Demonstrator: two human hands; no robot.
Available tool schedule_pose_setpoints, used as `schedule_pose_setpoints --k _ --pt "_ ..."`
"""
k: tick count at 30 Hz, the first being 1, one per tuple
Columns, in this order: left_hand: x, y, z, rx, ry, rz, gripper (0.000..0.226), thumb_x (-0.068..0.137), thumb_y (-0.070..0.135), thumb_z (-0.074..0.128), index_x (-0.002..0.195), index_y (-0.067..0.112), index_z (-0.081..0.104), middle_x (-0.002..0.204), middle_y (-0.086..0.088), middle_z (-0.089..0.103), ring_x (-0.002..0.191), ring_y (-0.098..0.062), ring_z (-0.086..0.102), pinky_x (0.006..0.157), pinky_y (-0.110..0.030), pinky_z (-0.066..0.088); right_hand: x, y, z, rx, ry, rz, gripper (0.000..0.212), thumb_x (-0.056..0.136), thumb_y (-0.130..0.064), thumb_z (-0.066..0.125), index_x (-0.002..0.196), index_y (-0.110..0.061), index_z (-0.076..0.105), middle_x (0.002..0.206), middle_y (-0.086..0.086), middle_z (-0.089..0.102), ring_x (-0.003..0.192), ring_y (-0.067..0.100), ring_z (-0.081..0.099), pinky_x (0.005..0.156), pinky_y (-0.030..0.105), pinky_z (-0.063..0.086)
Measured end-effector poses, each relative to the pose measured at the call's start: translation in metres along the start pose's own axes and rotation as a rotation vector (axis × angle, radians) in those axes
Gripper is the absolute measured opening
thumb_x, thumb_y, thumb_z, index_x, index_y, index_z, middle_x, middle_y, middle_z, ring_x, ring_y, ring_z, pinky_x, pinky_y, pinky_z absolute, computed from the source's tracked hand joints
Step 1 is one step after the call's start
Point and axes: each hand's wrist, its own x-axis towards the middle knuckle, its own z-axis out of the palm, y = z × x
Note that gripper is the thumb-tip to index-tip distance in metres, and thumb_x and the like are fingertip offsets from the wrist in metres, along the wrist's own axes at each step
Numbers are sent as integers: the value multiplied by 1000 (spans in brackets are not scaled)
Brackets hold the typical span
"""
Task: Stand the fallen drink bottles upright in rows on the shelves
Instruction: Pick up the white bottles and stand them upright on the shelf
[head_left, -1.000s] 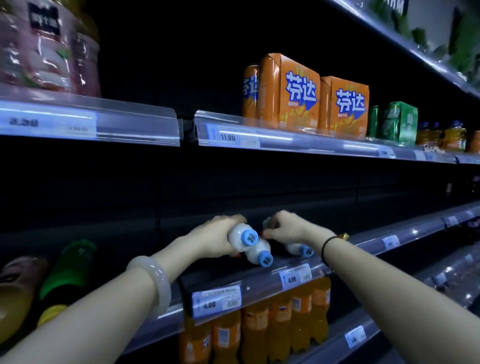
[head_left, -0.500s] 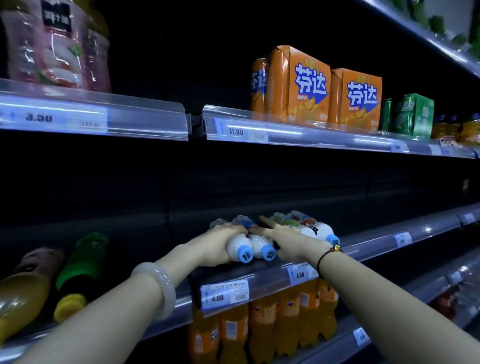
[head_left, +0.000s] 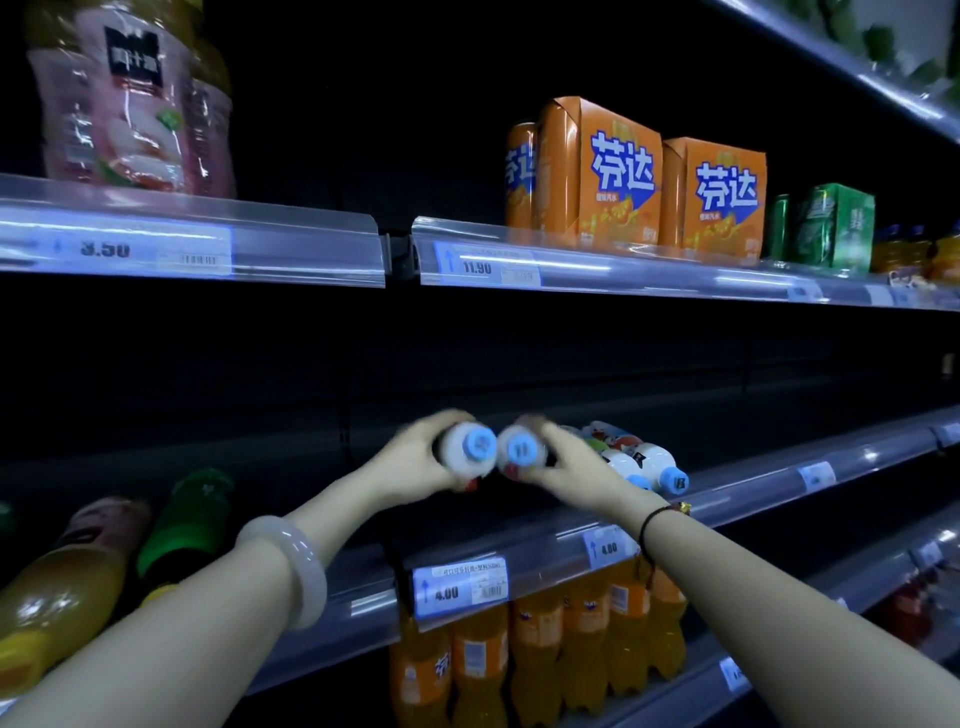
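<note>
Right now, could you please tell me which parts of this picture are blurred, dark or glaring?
Head view: the left hand and right hand, with the white bottles they grip, are motion-smeared; the shelf back is nearly black; the price rail carries streaks of glare; the orange cartons read sharply; the pink bottle at upper left looks soft.

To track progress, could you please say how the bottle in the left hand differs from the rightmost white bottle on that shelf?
The held bottle is gripped by the left hand, cap facing the camera; the rightmost bottle lies ungripped on the shelf, cap pointing down-right. The held bottle is blurred, the rightmost bottle sharp. Both are white with blue caps.
</note>
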Motion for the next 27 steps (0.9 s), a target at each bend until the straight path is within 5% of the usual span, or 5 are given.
schedule_pose_setpoints --k 3,6,11,18,27 --pt "13 9 -15 -217 135 -105 53 65 20 82 114 19 61 110 -1 68 101 -15 64 90 -29 51 21 -23 -11 498 326 100 28 86 -24 67 108 -11 57 104 7 67 94 15 66 78 26 55" --pt "19 11 -14 -344 220 -215 33 83 26 70 113 16 60 110 -9 69 95 -17 66 83 -30 53 36 -31 -12 588 463 212 30 91 -33 59 99 -4 59 96 15 66 82 21 65 69 28 53" --pt "17 10 1 -413 147 -342 60 78 47 70 126 20 47 117 -1 61 104 -17 61 78 -30 52 31 -32 0 633 222 196 48 80 -45 70 111 -15 50 101 5 67 89 16 68 72 26 55" --pt "12 13 12 -541 189 -318 47 73 13 78 108 28 51 102 7 63 93 -9 63 72 -25 51 18 -19 -1 622 170 192 53 75 4 68 123 -7 50 105 10 69 96 24 68 83 40 57" --pt "-35 22 -21 -550 288 -209 58 67 -8 76 110 25 57 106 -2 68 100 -18 65 86 -38 54 -5 -59 8 444 208 -16 50 65 4 76 96 -24 48 96 4 65 79 2 62 59 12 50"
